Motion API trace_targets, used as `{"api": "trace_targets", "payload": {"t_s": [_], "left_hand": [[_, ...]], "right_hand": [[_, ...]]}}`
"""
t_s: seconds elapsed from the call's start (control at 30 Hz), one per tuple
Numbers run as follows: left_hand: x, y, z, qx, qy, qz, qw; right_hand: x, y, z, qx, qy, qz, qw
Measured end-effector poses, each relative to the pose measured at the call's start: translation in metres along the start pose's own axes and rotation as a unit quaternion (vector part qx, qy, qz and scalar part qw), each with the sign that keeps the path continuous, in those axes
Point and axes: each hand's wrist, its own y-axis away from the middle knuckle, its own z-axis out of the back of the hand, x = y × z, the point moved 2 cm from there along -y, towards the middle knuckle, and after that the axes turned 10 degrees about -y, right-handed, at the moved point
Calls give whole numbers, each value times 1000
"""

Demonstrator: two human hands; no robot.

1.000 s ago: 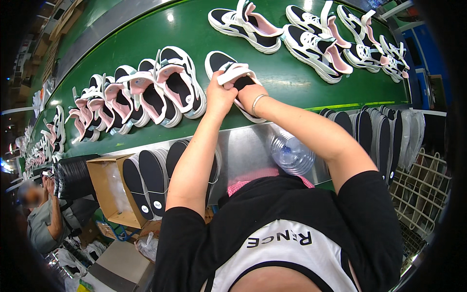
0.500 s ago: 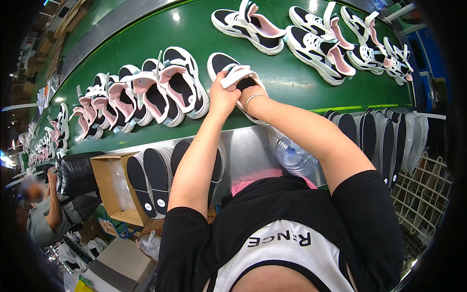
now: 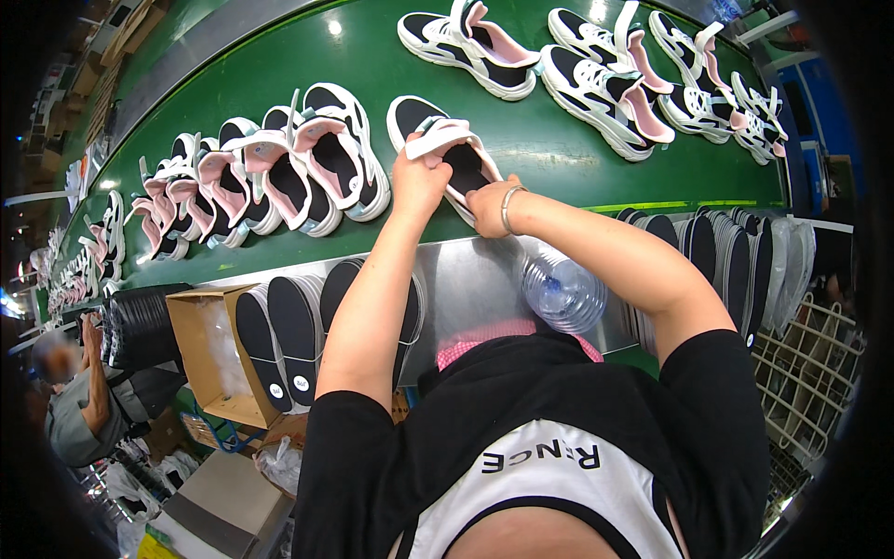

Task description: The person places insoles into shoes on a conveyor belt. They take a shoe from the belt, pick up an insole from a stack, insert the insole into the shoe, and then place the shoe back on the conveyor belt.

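Both hands on one shoe (image 3: pixel 445 154), black and white with a pink lining, lying on the green belt (image 3: pixel 372 56) straight ahead. Left hand (image 3: pixel 419 182) grip is closed on the shoe's near left side, fingers curled over the white strap. Right hand (image 3: pixel 491 207) grip is closed on the shoe's near end, thumb side up; a bracelet (image 3: pixel 507 209) sits on that wrist.

Left of the shoe, just beside it: a row of similar shoes (image 3: pixel 279 172), overlapping, running off toward the far left. Farther up the belt, well apart: more pairs (image 3: pixel 596 65), pink lining up.

Below the belt, a metal ledge (image 3: pixel 466 279). Against it lean black insoles (image 3: pixel 289 340) on the left, next to an open cardboard box (image 3: pixel 209 359), and another stack of soles (image 3: pixel 726 252) on the right. A clear plastic bottle (image 3: pixel 563 293) lies on the ledge under the right forearm.

Another person (image 3: pixel 79 401) stands at lower left.
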Motion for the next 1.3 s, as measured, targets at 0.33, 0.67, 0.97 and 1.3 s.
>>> {"api": "trace_targets", "payload": {"t_s": [0.33,0.67,0.97,1.3], "left_hand": [[11,-2,-2,38,280,129,951],[2,-13,-5,91,173,115,974],[16,-43,47,-229,-117,-14,966],[-109,-74,-24,-84,-209,-343,912]], "right_hand": [[-26,-12,8,-113,-418,129,892],[-27,-34,0,-288,-802,121,510],[-66,126,3,-293,-439,306,792],[-93,179,-98,-393,-2,125,911]]}}
